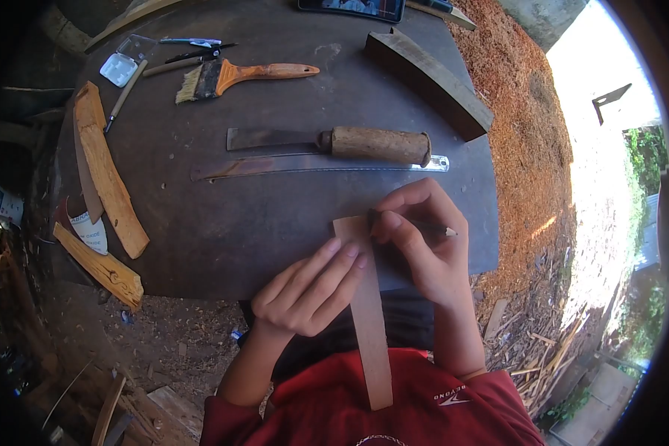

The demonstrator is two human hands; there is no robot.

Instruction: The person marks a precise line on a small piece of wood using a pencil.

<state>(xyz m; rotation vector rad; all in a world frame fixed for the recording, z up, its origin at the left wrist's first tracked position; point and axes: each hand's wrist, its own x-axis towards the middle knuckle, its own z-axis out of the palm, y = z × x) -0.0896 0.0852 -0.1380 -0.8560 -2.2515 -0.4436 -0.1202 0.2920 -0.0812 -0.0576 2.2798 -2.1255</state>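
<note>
A thin wooden strip (368, 312) runs from the person's red shirt (364, 405) up onto the near edge of the dark round table (201, 223). The left hand (308, 290) lies flat on the strip, its fingers stretched out and pressing the upper part of the wood down; its grip is open, nothing closed in it. The right hand (424, 238) is just beside it, fingers pinched narrow around a pencil (431, 229) whose working end meets the top end of the strip, while the other end points off to the right. The two hands almost touch at the fingertips.

Farther up the table, well apart from the hands, a large knife with a rough wooden handle (334, 141) lies crosswise, and just below it a long clear ruler (320, 165) runs parallel. Above these sits a paintbrush with an orange handle (238, 76), and near it a few small slim tools (193, 52) and a small clear plastic box (123, 63). A thick dark block of wood (427, 82) lies slanted at the upper right of the table. Along the left edge rest several curved pieces of pale wood (108, 178). The ground to the right is covered with reddish sawdust (513, 111) and wood chips.
</note>
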